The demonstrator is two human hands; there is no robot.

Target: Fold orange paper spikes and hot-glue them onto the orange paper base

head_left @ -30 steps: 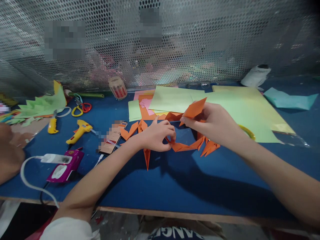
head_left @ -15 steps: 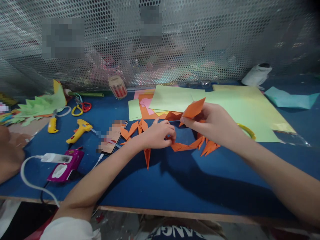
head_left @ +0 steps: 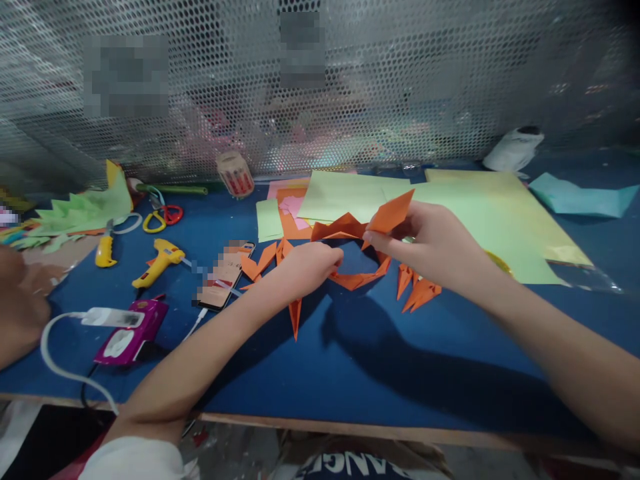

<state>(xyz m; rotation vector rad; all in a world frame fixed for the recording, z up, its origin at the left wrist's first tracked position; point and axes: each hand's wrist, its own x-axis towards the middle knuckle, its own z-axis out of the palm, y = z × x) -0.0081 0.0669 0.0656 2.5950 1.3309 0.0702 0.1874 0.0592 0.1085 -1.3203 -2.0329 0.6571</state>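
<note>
An orange paper ring (head_left: 353, 283) with a zigzag upper edge stands between my two hands above the blue table. My left hand (head_left: 313, 260) has its fingers curled and closed on the ring's left side; the fingertips are partly hidden. Between the thumb and fingers of my right hand (head_left: 430, 233) is a pointed, folded orange paper piece (head_left: 393, 213), its lower end at the ring's right rim. I cannot tell whether the two are joined. Loose folded orange pieces (head_left: 423, 295) lie below my right hand, and others (head_left: 296, 317) lie around my left forearm.
Pale green sheets (head_left: 350, 197) lie behind the ring. To the left are a phone (head_left: 227, 273), a yellow glue gun (head_left: 159, 262), a purple power strip (head_left: 143, 320), scissors (head_left: 163, 217) and a yellow cutter (head_left: 105, 250). Another person's arm (head_left: 20, 307) rests at the left edge.
My left fingers have closed on the ring, which now stands more upright and has shifted left, away from the loose pieces. My right hand still holds the pointed piece in nearly the same place.
</note>
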